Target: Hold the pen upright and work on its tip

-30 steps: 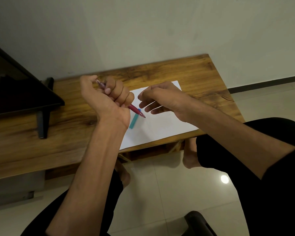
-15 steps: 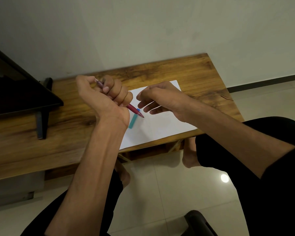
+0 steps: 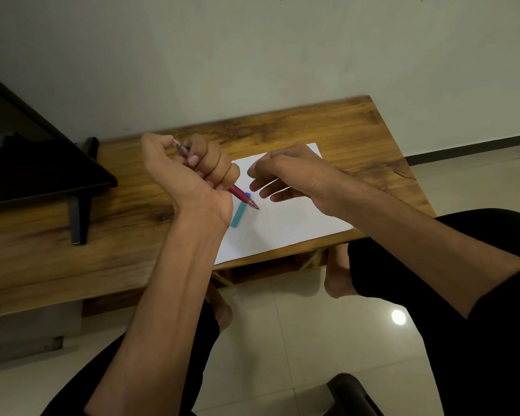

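My left hand (image 3: 192, 172) is raised palm up above the wooden table (image 3: 126, 235), fingers curled round a dark red pen (image 3: 243, 197). The pen's tip points down to the right, over a white sheet of paper (image 3: 285, 226). A teal and blue eraser-like block (image 3: 239, 212) lies on the sheet's left edge, just under the pen tip. My right hand (image 3: 288, 175) hovers palm down over the sheet, right of the pen, fingers loosely spread and holding nothing.
A black screen (image 3: 36, 163) on a dark stand (image 3: 80, 217) fills the left of the table against a pale wall. Below the table edge are my legs in black, bare feet (image 3: 336, 280) and a glossy tiled floor (image 3: 297, 340).
My left hand with the pen has shifted slightly left and back. The right hand has barely moved.
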